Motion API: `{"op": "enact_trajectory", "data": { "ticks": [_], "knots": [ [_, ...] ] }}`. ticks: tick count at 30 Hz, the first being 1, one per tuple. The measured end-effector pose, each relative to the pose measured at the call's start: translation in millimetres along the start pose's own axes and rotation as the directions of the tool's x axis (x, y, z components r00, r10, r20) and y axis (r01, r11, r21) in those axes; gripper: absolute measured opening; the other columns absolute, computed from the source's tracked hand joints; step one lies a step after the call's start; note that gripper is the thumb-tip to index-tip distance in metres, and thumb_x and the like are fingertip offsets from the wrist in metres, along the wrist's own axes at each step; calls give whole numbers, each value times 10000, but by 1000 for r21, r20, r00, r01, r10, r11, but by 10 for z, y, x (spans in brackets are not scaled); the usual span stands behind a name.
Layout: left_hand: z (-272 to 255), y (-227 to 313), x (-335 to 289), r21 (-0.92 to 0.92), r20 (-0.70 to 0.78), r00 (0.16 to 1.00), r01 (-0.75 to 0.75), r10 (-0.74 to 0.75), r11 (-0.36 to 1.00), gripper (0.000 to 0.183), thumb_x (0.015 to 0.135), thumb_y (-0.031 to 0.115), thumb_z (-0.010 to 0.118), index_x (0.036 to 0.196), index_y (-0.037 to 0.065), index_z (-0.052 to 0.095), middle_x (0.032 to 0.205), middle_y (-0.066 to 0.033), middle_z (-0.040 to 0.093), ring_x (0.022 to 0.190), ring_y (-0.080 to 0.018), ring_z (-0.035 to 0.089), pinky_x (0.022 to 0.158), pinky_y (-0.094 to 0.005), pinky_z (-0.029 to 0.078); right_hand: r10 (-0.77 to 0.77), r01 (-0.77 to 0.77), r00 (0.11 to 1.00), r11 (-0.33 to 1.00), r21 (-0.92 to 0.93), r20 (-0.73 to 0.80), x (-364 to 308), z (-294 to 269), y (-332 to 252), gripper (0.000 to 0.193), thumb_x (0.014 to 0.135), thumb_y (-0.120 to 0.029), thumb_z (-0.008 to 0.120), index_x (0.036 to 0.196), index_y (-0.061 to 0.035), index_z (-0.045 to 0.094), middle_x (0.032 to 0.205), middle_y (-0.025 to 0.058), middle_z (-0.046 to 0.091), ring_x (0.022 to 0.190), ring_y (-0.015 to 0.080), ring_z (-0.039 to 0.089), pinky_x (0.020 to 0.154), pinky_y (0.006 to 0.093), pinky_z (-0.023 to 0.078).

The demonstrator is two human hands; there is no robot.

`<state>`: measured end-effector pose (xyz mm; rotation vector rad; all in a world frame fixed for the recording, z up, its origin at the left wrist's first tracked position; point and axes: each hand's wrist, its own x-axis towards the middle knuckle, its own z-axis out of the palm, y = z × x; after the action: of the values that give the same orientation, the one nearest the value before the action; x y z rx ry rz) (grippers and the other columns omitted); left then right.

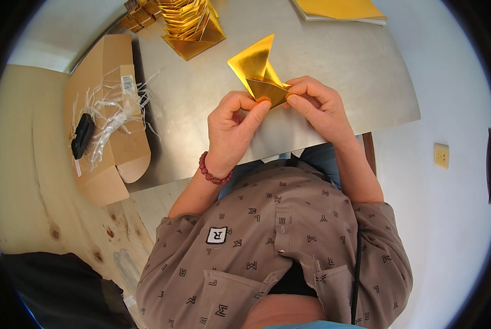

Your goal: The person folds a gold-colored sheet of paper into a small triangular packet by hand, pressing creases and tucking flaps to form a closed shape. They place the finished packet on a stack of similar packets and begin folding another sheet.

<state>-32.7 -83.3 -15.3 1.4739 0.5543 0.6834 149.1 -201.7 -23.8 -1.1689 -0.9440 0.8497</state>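
Observation:
Between my two hands is a sheet of shiny gold foil paper (254, 60), partly folded, its upper part standing up in a point over the metal table. My left hand (231, 119) pinches the lower left of the fold between thumb and fingers. At the right corner, the thumb and fingers of my right hand (321, 109) grip the same paper. Farther off to the left stands a stack of folded gold paper pieces (193, 27), nested together. Flat gold sheets (341, 8) lie in a pile at the far right.
A metal table (360, 66) spans the space before me. On its left lies a flattened cardboard box (130, 145), with tangled clear plastic strips (111, 115) and a black stapler-like object (82, 136) on it. More bundled folded pieces (139, 15) sit at the back left.

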Motion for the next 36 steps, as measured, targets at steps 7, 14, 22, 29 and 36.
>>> {"op": "enact_trajectory", "data": {
  "ticks": [7, 14, 22, 29, 36],
  "knots": [
    [11, 135, 29, -99, -4, 976, 217, -218, 971, 210, 947, 69, 776, 1014, 17, 583, 938, -59, 723, 690, -86, 674, 565, -205, 491, 91, -91, 995, 996, -8, 35, 13, -12, -45, 151, 1017, -63, 642, 1143, 19, 655, 1150, 75, 675, 988, 131, 660, 921, 277, 528],
    [14, 122, 71, -195, 86, 970, 241, -228, 951, 266, 984, 76, 729, 1205, -8, 608, 1040, -100, 752, 818, -165, 757, 654, -252, 593, 132, -119, 987, 984, 133, -90, 11, 95, -73, 238, 994, -65, 687, 1223, -13, 649, 1012, 26, 694, 900, 82, 659, 813, 237, 536],
    [3, 37, 52, -249, 128, 961, 269, -244, 930, 237, 1054, 168, 654, 1215, -7, 658, 1080, -119, 752, 853, -188, 767, 717, -281, 617, 160, -152, 985, 980, 128, -58, 55, 60, -17, 211, 991, -92, 707, 1187, -31, 658, 951, 13, 704, 818, 58, 656, 702, 217, 519],
    [33, 69, 62, -239, 112, 963, 264, -244, 935, 364, 1096, 293, 585, 1254, -27, 656, 1079, -131, 749, 845, -214, 777, 723, -294, 632, 174, -166, 983, 979, 116, -60, 59, 62, -26, 169, 1003, -84, 694, 1157, -31, 649, 953, 15, 692, 787, 63, 624, 680, 224, 501],
    [25, 62, 61, -220, 118, 960, 274, -253, 936, 380, 1100, 292, 576, 1258, -46, 648, 1074, -142, 747, 846, -221, 779, 719, -290, 635, 206, -199, 976, 975, 95, -73, 64, 65, -35, 142, 1004, -75, 697, 1133, -39, 650, 937, 11, 685, 755, 65, 611, 665, 222, 494]
  ]
}}
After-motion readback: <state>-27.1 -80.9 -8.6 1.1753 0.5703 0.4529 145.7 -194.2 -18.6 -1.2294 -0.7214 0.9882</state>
